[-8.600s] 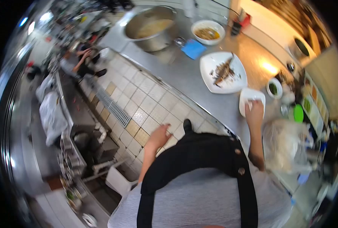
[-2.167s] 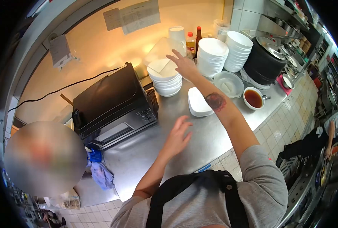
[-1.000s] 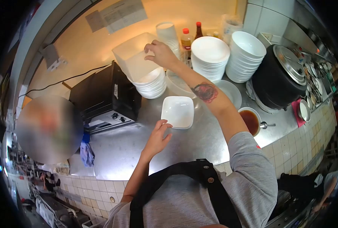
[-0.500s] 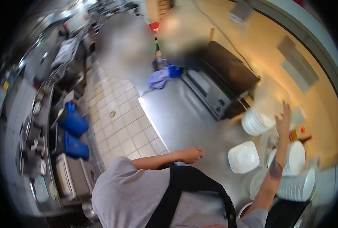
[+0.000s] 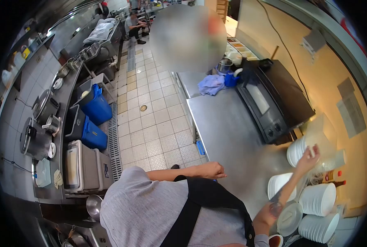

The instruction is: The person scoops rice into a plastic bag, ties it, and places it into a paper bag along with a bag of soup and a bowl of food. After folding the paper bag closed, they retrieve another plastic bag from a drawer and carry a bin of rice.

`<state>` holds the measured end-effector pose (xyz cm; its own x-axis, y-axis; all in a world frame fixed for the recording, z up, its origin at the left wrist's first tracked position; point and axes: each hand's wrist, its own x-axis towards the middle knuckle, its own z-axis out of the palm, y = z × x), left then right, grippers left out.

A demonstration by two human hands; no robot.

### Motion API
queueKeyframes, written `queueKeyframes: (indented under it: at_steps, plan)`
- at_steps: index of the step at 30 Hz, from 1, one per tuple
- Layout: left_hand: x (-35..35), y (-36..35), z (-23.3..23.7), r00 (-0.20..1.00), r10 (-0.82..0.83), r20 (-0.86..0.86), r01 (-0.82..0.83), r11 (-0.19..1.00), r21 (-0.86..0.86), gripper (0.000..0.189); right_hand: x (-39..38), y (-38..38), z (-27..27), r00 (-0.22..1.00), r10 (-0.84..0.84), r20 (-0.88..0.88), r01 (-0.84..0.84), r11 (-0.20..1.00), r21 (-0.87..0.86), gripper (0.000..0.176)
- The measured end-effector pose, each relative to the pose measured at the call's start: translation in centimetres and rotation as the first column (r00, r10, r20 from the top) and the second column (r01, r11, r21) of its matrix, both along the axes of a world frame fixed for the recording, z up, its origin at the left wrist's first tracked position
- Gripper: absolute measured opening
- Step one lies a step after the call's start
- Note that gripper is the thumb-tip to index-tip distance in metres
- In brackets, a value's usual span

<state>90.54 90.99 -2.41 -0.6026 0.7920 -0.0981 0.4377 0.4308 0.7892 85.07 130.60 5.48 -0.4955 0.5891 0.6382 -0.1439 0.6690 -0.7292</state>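
Observation:
My left hand [image 5: 212, 170] is curled closed above the near edge of the steel counter [image 5: 216, 119], with nothing visible in it. My right hand [image 5: 311, 155] has its fingers apart beside a stack of white tubs [image 5: 296, 152], in front of tall translucent containers [image 5: 320, 131]. It holds nothing visible. Under my right forearm is a stack of white square bowls [image 5: 277, 185]. Stacks of round white bowls [image 5: 318, 198] and more white tubs [image 5: 320, 227] stand to its right, near a translucent round lid [image 5: 289, 218].
A dark oven [image 5: 270, 103] stands on the counter, with a purple cloth [image 5: 211, 85] beyond it. Bottles [image 5: 332, 176] are near the wall. Blue bins [image 5: 96, 108] and pots [image 5: 34, 138] line the left side. A person [image 5: 134, 27] sits far down the tiled aisle.
The view has shifted, showing more of the floor and left side. My right hand has come lower, towards the rim of the tub stack. My left hand stays curled over the counter edge.

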Motion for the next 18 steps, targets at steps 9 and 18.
queueKeyframes:
  at_steps: [9, 18]
  plan:
    - [-5.9, -22.4, -5.1, 0.94, 0.285, -0.186, -0.252, 0.951, 0.18, 0.011, -7.6, -38.9, -11.4, 0.692, 0.714, 0.108, -0.576, 0.635, -0.515, 0.034]
    - [-10.7, -42.3, -4.6, 0.665, 0.721, -0.196, -0.731, 0.682, 0.029, 0.019, -16.8, -54.9, -18.2, 0.32, 0.906, 0.276, -0.732, 0.422, -0.536, 0.036]
